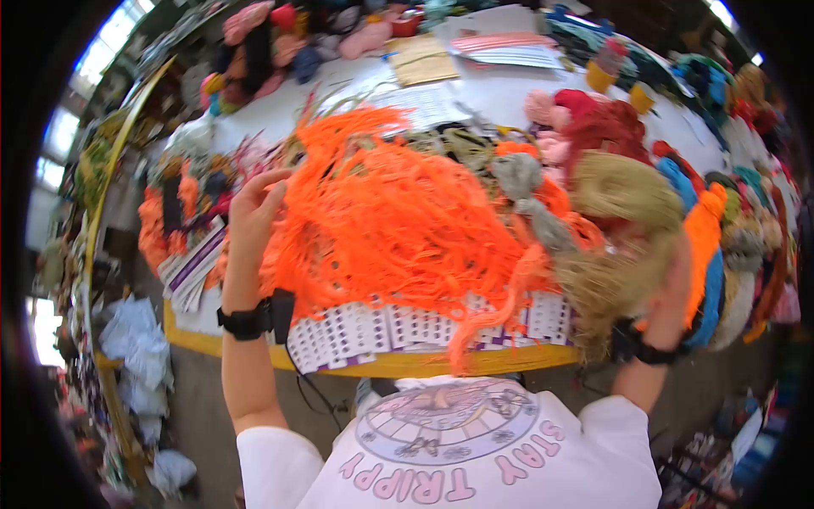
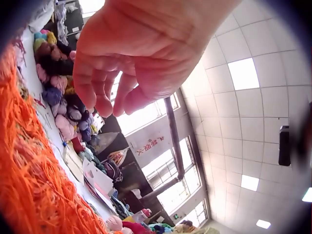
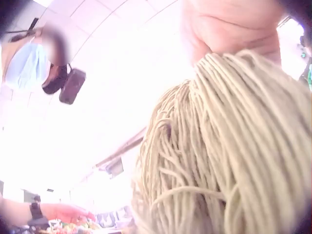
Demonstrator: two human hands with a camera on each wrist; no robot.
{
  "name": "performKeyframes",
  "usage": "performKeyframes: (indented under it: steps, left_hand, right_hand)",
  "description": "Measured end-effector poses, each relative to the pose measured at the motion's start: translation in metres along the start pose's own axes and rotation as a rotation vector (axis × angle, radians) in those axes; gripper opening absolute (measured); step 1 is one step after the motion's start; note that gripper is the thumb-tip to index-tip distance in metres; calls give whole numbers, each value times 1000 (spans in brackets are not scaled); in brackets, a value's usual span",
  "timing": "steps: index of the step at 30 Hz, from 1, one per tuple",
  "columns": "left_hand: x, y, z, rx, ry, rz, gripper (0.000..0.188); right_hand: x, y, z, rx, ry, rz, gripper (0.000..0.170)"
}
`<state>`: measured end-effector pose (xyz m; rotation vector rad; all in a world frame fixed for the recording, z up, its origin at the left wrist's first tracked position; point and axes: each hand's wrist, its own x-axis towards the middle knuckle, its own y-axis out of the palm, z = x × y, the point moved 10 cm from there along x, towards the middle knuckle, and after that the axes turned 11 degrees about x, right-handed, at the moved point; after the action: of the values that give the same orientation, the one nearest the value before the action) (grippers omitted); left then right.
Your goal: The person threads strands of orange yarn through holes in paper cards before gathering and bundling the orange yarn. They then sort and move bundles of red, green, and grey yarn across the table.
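My right hand (image 1: 675,273) grips an olive-khaki hank of yarn (image 1: 627,199) above the right side of the table. In the right wrist view the hank's strands (image 3: 214,146) fall from under the palm, and the fingers are hidden behind them. A large loose heap of bright orange yarn (image 1: 398,220) covers the middle of the table. Raised at that heap's left edge, my left hand (image 1: 254,208) has loosely bent fingers. Nothing lies between those fingers (image 2: 100,100) in the left wrist view. A grey hank (image 1: 519,176) rests on the orange heap's right side.
Printed cards (image 1: 356,335) with purple dots line the yellow table edge (image 1: 407,365). Red yarn (image 1: 606,127) lies beyond the khaki hank, and an orange hank (image 1: 705,225) hangs at the right. Papers (image 1: 500,42) and a red-topped bottle (image 1: 604,66) stand at the back.
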<state>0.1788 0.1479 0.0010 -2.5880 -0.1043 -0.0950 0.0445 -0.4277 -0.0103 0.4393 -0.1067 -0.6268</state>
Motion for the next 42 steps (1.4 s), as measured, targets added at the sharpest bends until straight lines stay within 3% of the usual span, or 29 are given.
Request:
performKeyframes:
  steps: [1,2,5,8,12,16,19,21,22,23,25,26,27,29,30,31,34,35,36,39,40,41,42]
  left_hand:
    - [-5,-7,3,12,-13,-1,20]
    - [-6,-12,3,13,25,0,20]
    - [-8,-15,8,58,35,24,18]
    - [-7,-1,16,65,-22,85,16]
    - [-5,3,10,260,149,5,12]
    - [-8,24,-5,516,249,45,14]
    - [-11,57,-11,741,436,66,12]
    - [-12,79,-10,847,621,8,9]
    - [-10,88,-8,924,664,13,9]
    - [-8,91,-9,951,655,24,9]
    - [-3,88,-3,880,654,39,10]
    - [3,83,5,743,514,141,11]
    - [7,78,17,617,360,243,12]
    - [19,62,30,362,197,295,16]
    - [21,50,28,223,86,310,17]
    - [23,37,26,85,-25,322,19]
    - [32,-23,38,-620,-289,171,9]
    - [41,-58,56,-771,-286,160,8]
    - [42,-79,28,-978,-169,216,13]
    - [28,-222,17,-918,-10,-250,20]
    - [26,-274,21,-968,239,-5,19]
    - [13,-321,27,-858,420,103,22]
    - [-8,-373,59,-894,135,-507,18]
  right_hand:
    - [11,-38,0,68,119,225,46]
    - [-13,-40,34,-62,18,93,49]
    - [-34,-44,71,-304,-138,69,49]
    - [-27,-38,42,-447,-163,49,49]
    - [-8,-20,-35,-622,-164,61,50]
    - [3,19,-132,-799,-253,32,50]
    - [-22,57,-124,-889,-391,12,51]
    - [-10,56,-138,-978,-192,172,50]
    - [-12,73,-118,-986,-206,318,46]
    - [-12,87,-97,-993,-213,466,43]
    - [23,62,-65,-1022,-109,446,37]
    - [41,56,-56,-1020,-43,461,34]
    - [69,45,-28,-821,-273,375,27]
    - [128,17,12,-859,-263,111,23]
    - [177,-8,13,-830,-368,55,24]
    - [205,-20,18,-802,-355,-34,25]
    - [262,-36,5,-729,-175,-196,23]
    - [275,-38,-1,-731,-134,-242,23]
    - [295,-48,-10,-783,-120,-269,24]
    - [332,-64,-26,-966,-158,-347,25]
    - [350,-74,-33,-1129,-215,-343,28]
    - [362,-85,-41,-1156,-175,-345,29]
    - [371,-94,-50,-1182,-133,-344,31]
